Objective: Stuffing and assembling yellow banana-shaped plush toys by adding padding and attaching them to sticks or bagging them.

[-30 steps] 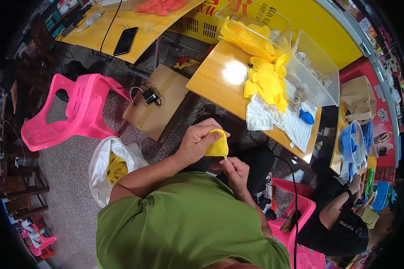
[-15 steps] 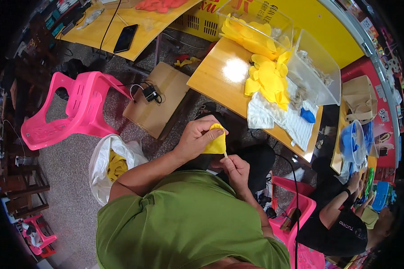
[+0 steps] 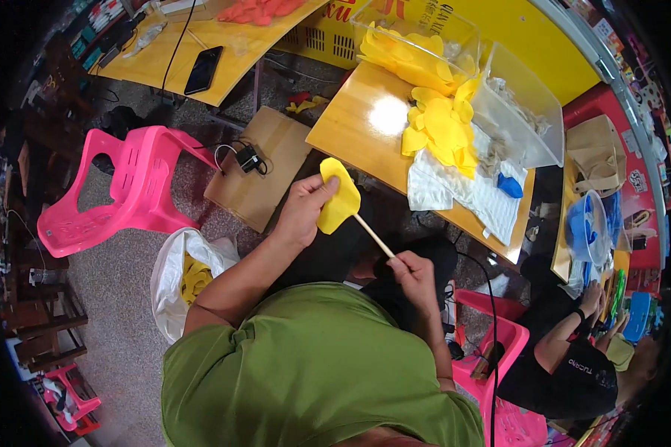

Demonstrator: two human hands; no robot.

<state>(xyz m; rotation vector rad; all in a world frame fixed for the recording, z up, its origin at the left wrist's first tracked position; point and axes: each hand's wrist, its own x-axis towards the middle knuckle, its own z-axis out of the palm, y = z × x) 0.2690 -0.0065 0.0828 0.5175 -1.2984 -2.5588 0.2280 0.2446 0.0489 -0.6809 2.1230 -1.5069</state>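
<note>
A yellow petal-shaped piece of what looks like cloth (image 3: 342,203) is pinched at its edge by my left hand (image 3: 300,212), thumb on its face. My right hand (image 3: 416,281) grips the lower end of a thin pale wooden stick (image 3: 373,235). The stick slants up to the left, and its upper end meets the lower edge of the yellow piece. From this view I cannot tell whether the tip lies inside or behind it. More yellow pieces (image 3: 441,128) lie heaped on the small wooden table (image 3: 350,119) ahead of me to the right.
A clear bin (image 3: 525,112) and white cloth (image 3: 432,188) with a blue piece (image 3: 509,185) are on that table. At my left stand a white sack (image 3: 170,279) of yellow pieces, a pink chair (image 3: 138,179) and a cardboard box (image 3: 272,141). A black cable (image 3: 493,328) and a co-worker (image 3: 559,365) are at right.
My left hand has moved up and left with the yellow piece, which now shows more of its face. My right hand has shifted slightly right, and much more of the stick shows between the hands.
</note>
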